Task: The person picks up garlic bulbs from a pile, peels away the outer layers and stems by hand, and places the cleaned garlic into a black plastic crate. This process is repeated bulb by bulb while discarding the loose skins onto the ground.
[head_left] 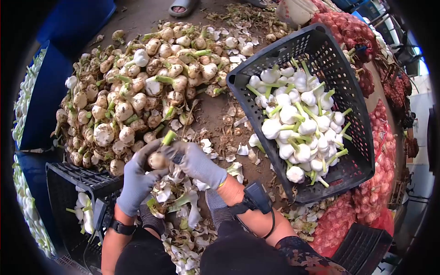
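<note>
Over the peelings in front of my knees, my left hand (139,176), in a grey glove, is closed around a garlic bulb (158,161) with a short cut green stem pointing up and away. My right hand (196,164), gloved too, presses in from the other side, fingers bent beside the bulb. A small dark tool (178,158) shows at its fingertips; its exact kind I cannot tell. Beyond both hands rises a large heap of unpeeled garlic (133,98), brown-skinned with soil and trimmed stems.
To the right stands a tilted black crate (353,158) holding white peeled garlic (302,123). Another black crate (78,176) sits at my left, beside blue containers (34,103) of garlic. Skins (185,233) litter the ground between my feet. Red net sacks (373,160) line the right side.
</note>
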A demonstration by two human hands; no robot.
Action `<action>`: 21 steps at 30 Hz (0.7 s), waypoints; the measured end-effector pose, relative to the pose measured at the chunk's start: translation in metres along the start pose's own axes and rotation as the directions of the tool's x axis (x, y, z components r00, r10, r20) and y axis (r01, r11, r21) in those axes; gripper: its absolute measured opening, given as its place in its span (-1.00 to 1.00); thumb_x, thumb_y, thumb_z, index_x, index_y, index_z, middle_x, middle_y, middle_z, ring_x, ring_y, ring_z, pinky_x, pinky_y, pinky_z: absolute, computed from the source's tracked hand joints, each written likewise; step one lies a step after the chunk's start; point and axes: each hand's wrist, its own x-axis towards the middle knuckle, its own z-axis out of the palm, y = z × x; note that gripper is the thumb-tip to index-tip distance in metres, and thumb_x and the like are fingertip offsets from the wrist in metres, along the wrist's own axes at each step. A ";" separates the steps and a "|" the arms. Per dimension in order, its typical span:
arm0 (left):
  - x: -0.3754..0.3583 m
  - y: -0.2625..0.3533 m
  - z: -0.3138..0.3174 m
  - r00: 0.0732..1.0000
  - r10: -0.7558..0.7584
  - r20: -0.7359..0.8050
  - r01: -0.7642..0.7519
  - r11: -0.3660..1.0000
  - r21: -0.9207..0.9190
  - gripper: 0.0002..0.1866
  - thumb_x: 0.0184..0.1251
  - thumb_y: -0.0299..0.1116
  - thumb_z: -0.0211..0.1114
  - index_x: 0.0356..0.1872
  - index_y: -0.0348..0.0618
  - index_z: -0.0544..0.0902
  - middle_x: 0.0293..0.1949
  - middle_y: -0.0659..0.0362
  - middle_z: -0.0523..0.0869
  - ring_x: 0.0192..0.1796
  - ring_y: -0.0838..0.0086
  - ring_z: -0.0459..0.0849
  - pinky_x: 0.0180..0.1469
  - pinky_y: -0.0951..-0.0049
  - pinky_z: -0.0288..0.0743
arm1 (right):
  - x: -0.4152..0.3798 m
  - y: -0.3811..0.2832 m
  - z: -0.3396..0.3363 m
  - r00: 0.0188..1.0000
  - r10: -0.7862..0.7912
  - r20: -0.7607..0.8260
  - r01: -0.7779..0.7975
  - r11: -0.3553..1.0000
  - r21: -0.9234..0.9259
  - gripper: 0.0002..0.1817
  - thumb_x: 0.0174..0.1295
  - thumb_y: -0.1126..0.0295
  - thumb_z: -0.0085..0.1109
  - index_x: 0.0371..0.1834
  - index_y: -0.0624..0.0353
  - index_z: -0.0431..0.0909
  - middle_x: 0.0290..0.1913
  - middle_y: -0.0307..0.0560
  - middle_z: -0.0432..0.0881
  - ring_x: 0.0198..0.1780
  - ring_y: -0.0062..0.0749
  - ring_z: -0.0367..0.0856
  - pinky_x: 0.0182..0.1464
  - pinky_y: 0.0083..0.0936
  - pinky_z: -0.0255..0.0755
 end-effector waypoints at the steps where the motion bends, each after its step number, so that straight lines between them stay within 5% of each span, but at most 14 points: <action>1: -0.005 0.001 0.003 0.997 -0.077 0.017 0.076 0.996 0.039 -0.27 -0.04 -0.58 0.54 0.27 -0.33 0.47 0.16 0.11 0.61 0.22 0.48 0.56 0.29 0.46 0.41 | -0.001 -0.023 0.000 0.955 0.296 -0.006 -0.296 0.955 0.027 -0.78 0.39 0.49 0.09 0.04 0.27 0.58 -0.38 -0.21 0.64 -0.45 -0.62 0.59 -0.47 -0.62 0.48; 2: -0.007 0.010 0.003 0.987 -0.158 0.016 0.155 0.981 0.119 -0.27 -0.06 -0.55 0.56 0.25 -0.34 0.48 0.15 0.11 0.63 0.17 0.50 0.59 0.26 0.47 0.44 | -0.001 -0.045 0.001 0.824 0.566 0.005 -0.565 0.823 0.057 -0.80 0.40 0.47 0.09 0.00 0.27 0.59 -0.46 -0.19 0.63 -0.55 -0.61 0.56 -0.53 -0.59 0.44; 4: -0.008 0.013 0.001 0.971 -0.239 -0.008 0.238 0.971 -0.033 -0.28 -0.08 -0.55 0.56 0.23 -0.35 0.50 0.10 0.12 0.66 0.10 0.53 0.62 0.22 0.46 0.47 | -0.007 -0.024 0.011 0.900 0.433 -0.057 -0.414 0.887 0.205 -0.79 0.41 0.43 0.08 0.00 0.28 0.59 -0.55 -0.19 0.59 -0.66 -0.58 0.51 -0.61 -0.56 0.39; 5: -0.010 0.004 -0.002 0.967 -0.255 -0.019 0.255 0.967 -0.001 -0.30 -0.08 -0.54 0.57 0.19 -0.37 0.53 0.03 0.13 0.68 0.04 0.54 0.64 0.18 0.47 0.51 | -0.010 -0.020 0.010 0.889 0.458 -0.026 -0.448 0.879 0.165 -0.78 0.42 0.42 0.06 0.01 0.29 0.58 -0.54 -0.18 0.60 -0.54 -0.57 0.57 -0.53 -0.59 0.39; 6: -0.012 0.000 -0.002 0.964 -0.264 -0.029 0.262 0.963 -0.060 -0.31 -0.08 -0.54 0.58 0.18 -0.37 0.53 0.02 0.14 0.69 0.04 0.55 0.63 0.16 0.49 0.51 | -0.015 -0.010 0.014 0.961 0.265 -0.078 -0.260 0.963 0.069 -0.78 0.40 0.50 0.00 0.00 0.32 0.57 -0.50 -0.13 0.64 -0.40 -0.57 0.58 -0.41 -0.62 0.40; 7: -0.013 -0.008 -0.003 0.974 -0.225 -0.020 0.220 0.965 -0.145 -0.31 -0.08 -0.56 0.59 0.19 -0.37 0.53 0.04 0.14 0.68 0.04 0.55 0.62 0.17 0.49 0.52 | -0.012 -0.026 0.010 0.929 0.369 0.011 -0.369 0.929 -0.019 -0.72 0.26 0.66 -0.10 -0.03 0.36 0.55 -0.42 -0.07 0.68 -0.31 -0.56 0.56 -0.29 -0.62 0.40; 8: -0.014 -0.003 -0.001 0.973 -0.230 -0.028 0.223 0.961 -0.164 -0.29 -0.07 -0.56 0.60 0.21 -0.35 0.51 0.07 0.15 0.66 0.06 0.56 0.61 0.18 0.49 0.52 | -0.016 -0.008 0.013 0.963 0.271 -0.008 -0.270 0.961 0.068 -0.60 0.08 0.75 -0.22 -0.05 0.37 0.54 -0.39 -0.05 0.69 -0.35 -0.54 0.54 -0.28 -0.62 0.39; 10: -0.014 -0.002 -0.004 0.971 -0.240 0.003 0.234 0.945 -0.229 -0.25 -0.04 -0.53 0.60 0.25 -0.32 0.47 0.10 0.16 0.63 0.09 0.56 0.59 0.20 0.49 0.51 | -0.012 -0.035 0.013 0.938 0.347 -0.027 -0.347 0.937 -0.044 -0.67 0.10 0.70 -0.15 -0.11 0.35 0.55 -0.41 -0.07 0.69 -0.33 -0.51 0.58 -0.26 -0.58 0.42; 13: -0.016 -0.001 -0.017 0.909 -0.338 0.243 0.415 0.694 -0.588 -0.33 0.31 -0.31 0.38 0.39 -0.25 0.32 0.05 0.10 0.66 -0.16 0.49 0.72 -0.16 0.52 0.65 | -0.011 -0.042 0.014 0.905 0.401 -0.141 -0.423 0.879 -0.218 -0.77 0.18 0.62 -0.02 -0.11 0.35 0.55 -0.40 -0.09 0.69 -0.30 -0.47 0.62 -0.23 -0.50 0.47; 15: -0.018 0.002 -0.013 0.913 -0.304 0.273 0.402 0.548 -0.733 -0.31 0.42 -0.23 0.27 0.47 -0.11 0.17 0.02 0.05 0.67 -0.29 0.46 0.74 -0.33 0.56 0.62 | -0.017 -0.034 0.011 0.993 0.032 -0.110 -0.104 0.651 -0.752 -0.80 0.25 0.56 0.07 -0.08 0.34 0.56 -0.36 -0.08 0.70 -0.24 -0.44 0.67 -0.17 -0.46 0.51; 16: -0.018 0.001 -0.014 0.918 -0.245 0.312 0.394 0.462 -0.795 -0.30 0.43 -0.22 0.26 0.49 -0.07 0.14 0.01 0.04 0.67 -0.28 0.45 0.74 -0.34 0.57 0.61 | -0.019 -0.030 0.013 0.994 0.035 -0.106 -0.103 0.653 -0.750 -0.80 0.25 0.56 0.07 -0.08 0.34 0.56 -0.36 -0.08 0.70 -0.24 -0.44 0.67 -0.17 -0.46 0.51; 18: -0.018 0.006 -0.015 0.917 -0.272 0.293 0.394 0.487 -0.779 -0.30 0.43 -0.22 0.26 0.49 -0.05 0.13 0.00 0.05 0.67 -0.29 0.47 0.73 -0.35 0.58 0.60 | -0.019 -0.017 0.016 0.988 0.060 -0.142 -0.096 0.960 -0.261 -0.76 0.28 0.57 0.09 0.00 0.32 0.55 -0.24 -0.06 0.71 -0.15 -0.42 0.68 -0.07 -0.47 0.53; 20: -0.019 0.005 -0.014 0.909 -0.302 0.287 0.408 0.508 -0.758 -0.30 0.44 -0.22 0.26 0.49 -0.04 0.12 -0.02 0.06 0.67 -0.31 0.50 0.72 -0.36 0.60 0.58 | -0.017 -0.006 0.019 0.980 -0.008 -0.197 -0.024 0.986 -0.163 -0.74 0.30 0.55 0.11 0.04 0.30 0.53 -0.12 -0.08 0.69 -0.08 -0.45 0.67 0.01 -0.55 0.51; 21: -0.017 0.003 -0.012 0.914 -0.304 0.270 0.404 0.611 -0.680 -0.26 0.40 -0.17 0.30 0.49 -0.02 0.14 -0.02 0.08 0.65 -0.32 0.49 0.71 -0.33 0.56 0.59 | -0.015 -0.019 0.017 0.987 0.130 -0.091 -0.129 0.991 0.016 -0.74 0.37 0.43 0.09 0.05 0.31 0.52 -0.16 -0.15 0.68 -0.16 -0.55 0.64 -0.10 -0.63 0.50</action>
